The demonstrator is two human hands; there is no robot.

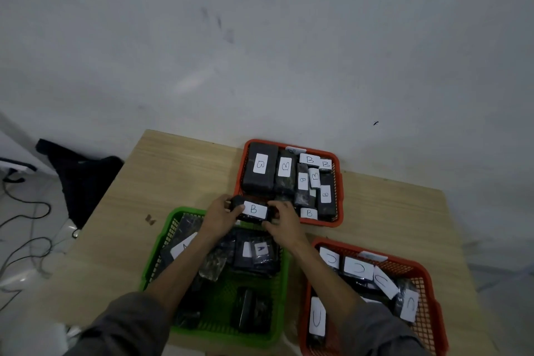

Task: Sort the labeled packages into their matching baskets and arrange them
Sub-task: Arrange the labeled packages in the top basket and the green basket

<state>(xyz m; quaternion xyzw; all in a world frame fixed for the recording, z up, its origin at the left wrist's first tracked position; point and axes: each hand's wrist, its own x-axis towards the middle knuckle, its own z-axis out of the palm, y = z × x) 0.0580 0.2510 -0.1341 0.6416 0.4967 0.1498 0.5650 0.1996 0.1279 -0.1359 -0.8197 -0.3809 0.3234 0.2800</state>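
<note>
A black package with a white label marked B (253,209) is held between both hands over the far rim of the green basket (278,292). My left hand (220,215) grips its left end and my right hand (284,221) grips its right end. Just behind it stands an orange basket (340,182) filled with several black packages labelled B. The green basket holds several black packages, two showing an A label. A second orange basket (427,277) at the near right holds several packages labelled C.
The three baskets stand on a light wooden table (161,179) against a white wall. A dark bag (83,179) and cables (26,240) lie on the floor to the left of the table.
</note>
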